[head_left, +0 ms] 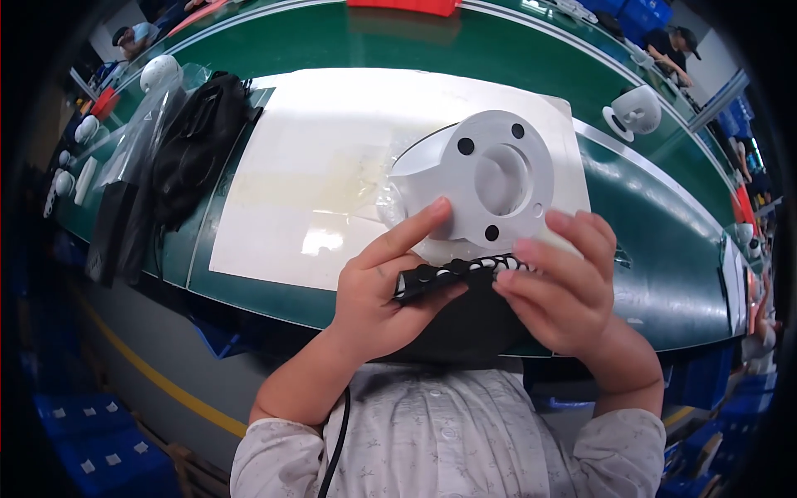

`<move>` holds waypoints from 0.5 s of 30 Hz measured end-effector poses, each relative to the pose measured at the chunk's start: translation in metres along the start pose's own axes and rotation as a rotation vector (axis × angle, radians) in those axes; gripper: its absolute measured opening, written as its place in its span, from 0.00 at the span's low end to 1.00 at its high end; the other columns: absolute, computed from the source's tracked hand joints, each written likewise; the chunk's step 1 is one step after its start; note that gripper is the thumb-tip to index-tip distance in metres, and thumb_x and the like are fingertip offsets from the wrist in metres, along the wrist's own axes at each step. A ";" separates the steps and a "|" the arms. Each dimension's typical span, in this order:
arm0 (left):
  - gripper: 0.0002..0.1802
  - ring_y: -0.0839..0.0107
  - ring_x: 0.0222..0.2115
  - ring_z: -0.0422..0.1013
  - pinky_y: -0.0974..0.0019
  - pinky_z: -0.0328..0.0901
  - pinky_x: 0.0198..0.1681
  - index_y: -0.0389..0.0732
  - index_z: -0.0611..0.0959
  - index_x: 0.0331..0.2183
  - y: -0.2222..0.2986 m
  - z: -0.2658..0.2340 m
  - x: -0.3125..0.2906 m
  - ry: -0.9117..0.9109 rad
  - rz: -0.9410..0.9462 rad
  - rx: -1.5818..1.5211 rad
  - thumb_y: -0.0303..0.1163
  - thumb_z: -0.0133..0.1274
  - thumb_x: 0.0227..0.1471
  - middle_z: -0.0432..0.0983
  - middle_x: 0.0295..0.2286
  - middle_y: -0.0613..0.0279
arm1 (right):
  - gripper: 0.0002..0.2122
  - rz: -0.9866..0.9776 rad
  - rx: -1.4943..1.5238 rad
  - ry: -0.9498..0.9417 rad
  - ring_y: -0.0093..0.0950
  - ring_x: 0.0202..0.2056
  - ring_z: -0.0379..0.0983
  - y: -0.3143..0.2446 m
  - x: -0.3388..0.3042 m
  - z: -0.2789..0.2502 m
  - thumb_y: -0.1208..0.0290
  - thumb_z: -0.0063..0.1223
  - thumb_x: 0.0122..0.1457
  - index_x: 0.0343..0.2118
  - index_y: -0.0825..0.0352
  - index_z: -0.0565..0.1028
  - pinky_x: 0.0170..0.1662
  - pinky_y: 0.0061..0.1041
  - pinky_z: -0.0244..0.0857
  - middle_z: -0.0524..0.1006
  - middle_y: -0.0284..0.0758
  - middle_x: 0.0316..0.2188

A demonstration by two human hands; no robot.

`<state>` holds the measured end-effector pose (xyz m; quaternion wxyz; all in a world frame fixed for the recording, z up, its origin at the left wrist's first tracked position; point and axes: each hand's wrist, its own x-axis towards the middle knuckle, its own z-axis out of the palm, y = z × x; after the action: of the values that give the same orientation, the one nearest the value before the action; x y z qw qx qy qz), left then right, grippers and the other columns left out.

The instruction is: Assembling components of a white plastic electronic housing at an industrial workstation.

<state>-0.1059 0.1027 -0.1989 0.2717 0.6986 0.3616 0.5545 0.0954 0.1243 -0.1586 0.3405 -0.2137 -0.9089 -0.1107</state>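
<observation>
Left hand [374, 299] grasps a black strip of round pads [448, 272] between its thumb and bent fingers, while its index finger points up toward the underside of the white device [469, 187]. That finger could do useful work if it rests on the base and steadies it; whether it touches or only hovers in front is hard to tell. A firm but light hold seems best, so the strip stays flat and does not crease.

The white device lies over the white board [282, 191] on the surface, its round base turned to face the person. Three black dots show there, at the upper left [466, 146], at the bottom [491, 233] and at the top [518, 131], with a small pale circle [538, 210] at the lower right.

Right hand [577, 278] is curled at the strip's right end, thumb and fingers drawn close together; what it pinches, if anything, cannot be made out. For clean work here, I would handle any pad by its edge, keep skin off a sticky face, and line it up squarely before pressing.
</observation>
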 end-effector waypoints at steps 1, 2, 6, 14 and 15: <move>0.08 0.64 0.40 0.67 0.71 0.62 0.38 0.33 0.76 0.21 0.000 0.001 0.000 -0.002 0.000 -0.001 0.21 0.59 0.31 0.64 0.44 0.52 | 0.08 0.002 -0.001 -0.001 0.41 0.46 0.60 0.002 -0.001 0.000 0.74 0.58 0.38 0.24 0.62 0.73 0.48 0.37 0.52 0.68 0.37 0.38; 0.08 0.64 0.40 0.67 0.72 0.63 0.37 0.33 0.76 0.20 -0.002 0.001 -0.001 0.006 0.005 0.007 0.21 0.59 0.31 0.64 0.44 0.52 | 0.07 0.089 0.082 0.060 0.40 0.47 0.60 0.006 -0.002 0.000 0.74 0.57 0.39 0.25 0.63 0.72 0.48 0.38 0.51 0.68 0.38 0.39; 0.11 0.79 0.19 0.67 0.76 0.61 0.25 0.32 0.75 0.20 -0.007 0.001 -0.002 0.002 0.040 0.021 0.22 0.61 0.30 0.63 0.44 0.44 | 0.04 0.422 0.303 0.182 0.38 0.48 0.59 0.032 0.000 0.012 0.73 0.53 0.44 0.25 0.64 0.73 0.50 0.34 0.51 0.68 0.39 0.41; 0.08 0.64 0.42 0.67 0.72 0.63 0.36 0.32 0.75 0.18 -0.002 0.002 0.000 -0.008 -0.040 0.009 0.22 0.59 0.32 0.65 0.44 0.50 | 0.09 0.417 0.216 0.049 0.37 0.50 0.57 0.033 -0.010 0.005 0.69 0.47 0.51 0.31 0.68 0.73 0.52 0.34 0.46 0.67 0.39 0.43; 0.08 0.63 0.42 0.66 0.72 0.63 0.37 0.32 0.76 0.19 -0.002 0.002 -0.001 -0.001 -0.039 0.030 0.22 0.59 0.32 0.64 0.44 0.49 | 0.09 0.416 0.221 0.049 0.37 0.50 0.57 0.031 -0.009 0.002 0.69 0.47 0.51 0.31 0.68 0.73 0.52 0.34 0.46 0.67 0.39 0.43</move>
<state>-0.1051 0.1034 -0.2018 0.2723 0.6957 0.3833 0.5431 0.1142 0.1495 -0.1643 0.3993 -0.3549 -0.8434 0.0567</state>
